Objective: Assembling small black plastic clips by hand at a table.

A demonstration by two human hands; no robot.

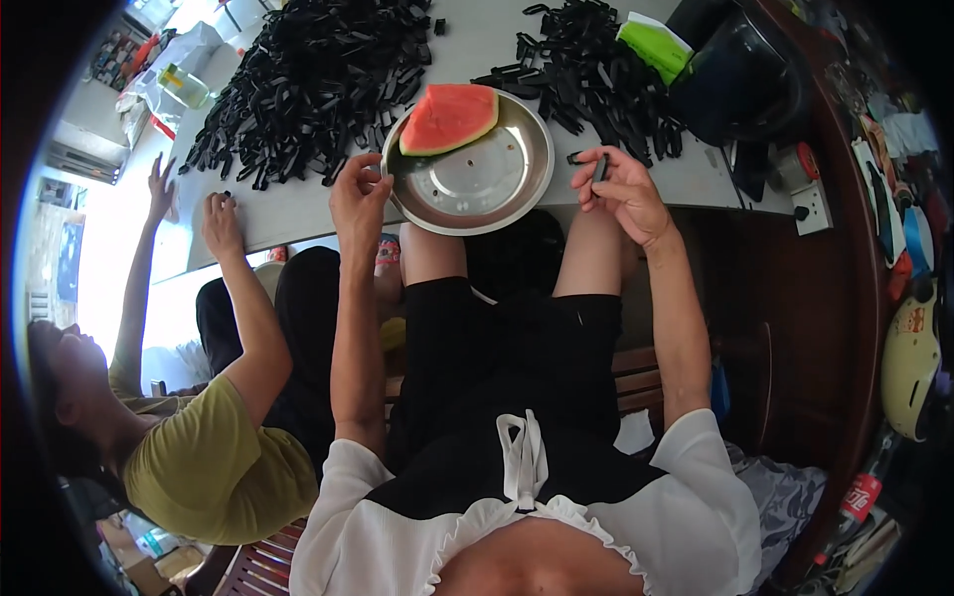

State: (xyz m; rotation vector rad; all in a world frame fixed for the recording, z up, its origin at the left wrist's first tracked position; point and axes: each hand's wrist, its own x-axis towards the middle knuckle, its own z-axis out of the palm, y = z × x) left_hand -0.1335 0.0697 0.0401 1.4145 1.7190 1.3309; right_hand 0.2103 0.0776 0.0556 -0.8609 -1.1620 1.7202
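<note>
My right hand point(631, 199) pinches a small black plastic piece point(600, 168) between thumb and fingers, just right of a round steel basin point(545, 164). At the basin's left rim is my left hand point(360, 206), fingers curled in and thumb against them; whatever they may hold is too small to make out. A wedge of red watermelon point(450, 117) with green rind lies in the basin, and a few dark seeds dot its bottom. Beyond it, a big heap of black plastic pieces point(308, 89) spreads to the left and a smaller pile of black pieces point(586, 74) to the right.
A person in an olive shirt point(214, 457) sits at my left, hands at the table edge point(263, 223). Back right stand a dark container point(740, 79) and a bright green packet point(654, 48). A white power socket point(813, 209) and cluttered shelving point(899, 248) line the right side.
</note>
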